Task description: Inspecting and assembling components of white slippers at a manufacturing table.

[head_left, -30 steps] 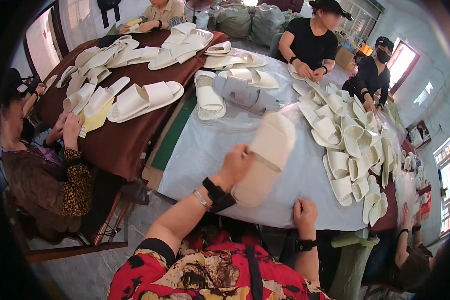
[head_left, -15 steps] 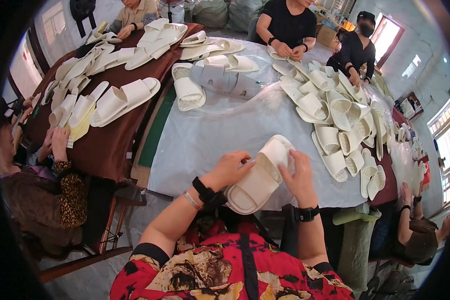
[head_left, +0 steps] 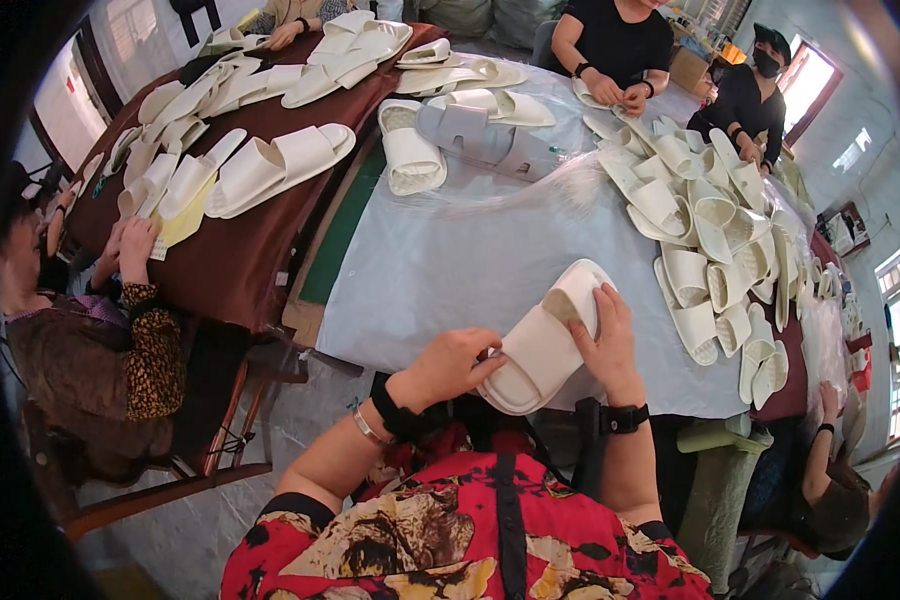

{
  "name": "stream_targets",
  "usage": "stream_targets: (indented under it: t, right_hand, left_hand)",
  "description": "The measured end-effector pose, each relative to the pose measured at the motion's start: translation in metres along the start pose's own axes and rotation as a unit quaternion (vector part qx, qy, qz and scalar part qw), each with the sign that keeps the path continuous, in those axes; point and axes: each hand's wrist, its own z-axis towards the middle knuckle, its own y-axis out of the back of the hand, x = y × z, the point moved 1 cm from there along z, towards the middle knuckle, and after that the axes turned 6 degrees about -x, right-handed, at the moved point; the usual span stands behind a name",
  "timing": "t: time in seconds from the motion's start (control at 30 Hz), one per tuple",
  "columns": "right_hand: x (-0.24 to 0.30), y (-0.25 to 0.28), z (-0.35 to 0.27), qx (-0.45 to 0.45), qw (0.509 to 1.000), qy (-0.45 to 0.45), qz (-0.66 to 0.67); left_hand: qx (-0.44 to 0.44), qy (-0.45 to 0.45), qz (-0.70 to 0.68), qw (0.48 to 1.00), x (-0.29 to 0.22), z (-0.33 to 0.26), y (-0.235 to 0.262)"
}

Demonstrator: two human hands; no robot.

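A white slide slipper [head_left: 540, 352] is held up in front of me over the near edge of the table, its heel end pointing away and to the right. My right hand [head_left: 610, 345] grips the heel end from the right, with the thumb by the broad strap and the fingers along the far edge. Against the slipper's left side, close to its toe end, my left hand [head_left: 452, 368] has its thumb and fingers closed at the rim. The fingertips' exact hold there is partly hidden.
A heap of white slippers [head_left: 715, 240] covers the right of the plastic-covered table [head_left: 450, 260]. Grey slippers [head_left: 485, 140] lie at the back. More white slippers [head_left: 280, 170] rest on the brown-covered table [head_left: 240, 270] at left. Several people work around the tables.
My left hand has moved down the slipper's side toward its toe end and closed on the rim. The slipper has turned a little, and the whole view has shifted.
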Motion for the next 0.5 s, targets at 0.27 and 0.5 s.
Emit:
stream_targets:
  t: [0.27, 0.5]
  right_hand:
    - [0.002, 0.001, -0.002, 0.001, 1.0, -0.005, 0.003]
    - [-0.006, -0.005, -0.006, 0.002, 1.0, -0.019, 0.01]
  left_hand:
    - [-0.061, 0.075, -0.032, 0.995, -0.001, -0.038, 0.029]
    - [-0.295, 0.207, -0.276, 0.891, 0.033, -0.084, 0.085]
